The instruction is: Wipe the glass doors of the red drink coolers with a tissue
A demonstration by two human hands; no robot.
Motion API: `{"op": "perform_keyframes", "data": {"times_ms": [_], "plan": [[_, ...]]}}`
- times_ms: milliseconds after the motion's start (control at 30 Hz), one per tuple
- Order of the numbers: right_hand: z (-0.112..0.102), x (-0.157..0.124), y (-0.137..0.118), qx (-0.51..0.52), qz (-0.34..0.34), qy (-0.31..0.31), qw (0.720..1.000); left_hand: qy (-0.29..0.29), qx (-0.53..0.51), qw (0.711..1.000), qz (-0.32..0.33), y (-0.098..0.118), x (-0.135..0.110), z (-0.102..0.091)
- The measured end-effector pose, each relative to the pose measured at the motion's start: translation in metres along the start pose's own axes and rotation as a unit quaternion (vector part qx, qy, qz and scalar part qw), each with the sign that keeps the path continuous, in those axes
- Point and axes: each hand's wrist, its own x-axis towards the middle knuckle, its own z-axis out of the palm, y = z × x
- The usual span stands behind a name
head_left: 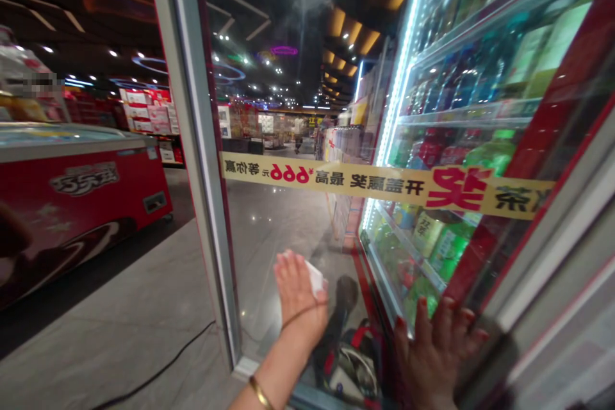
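Noted: my left hand [298,298] pins a white tissue [314,278] to the glass door [273,224]; my right hand [435,359], fingers spread, rests empty on the drinks cooler [461,90].

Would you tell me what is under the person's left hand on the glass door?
A white cloth or tissue shows at the edge of the left hand, against the glass door; the hand covers the rest, so its shape is hidden.
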Motion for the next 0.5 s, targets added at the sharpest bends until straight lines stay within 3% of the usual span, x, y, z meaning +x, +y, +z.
{"op": "perform_keyframes", "data": {"times_ms": [67,133,233,333,400,500], "plan": [[-0.001,-0.007,-0.011,0.008,-0.008,-0.023,1.000,-0.030,-0.033,0.993,0.105,0.029,-0.029,0.002],[-0.002,-0.014,-0.017,0.009,-0.026,-0.042,0.999,-0.036,-0.049,0.985,0.161,0.029,-0.059,-0.006],[0.001,-0.025,-0.016,-0.002,-0.054,-0.039,0.998,-0.006,-0.019,0.995,0.096,-0.024,-0.066,-0.023],[0.007,-0.035,-0.013,-0.008,-0.050,-0.026,0.998,0.024,0.025,0.999,-0.030,-0.069,-0.033,-0.024],[0.011,-0.043,-0.016,0.013,-0.043,-0.031,0.998,0.025,0.038,0.997,-0.070,-0.066,-0.019,-0.013],[0.013,-0.053,-0.024,0.064,-0.120,-0.063,0.989,0.010,0.027,1.000,-0.005,-0.032,-0.042,0.002]]}}
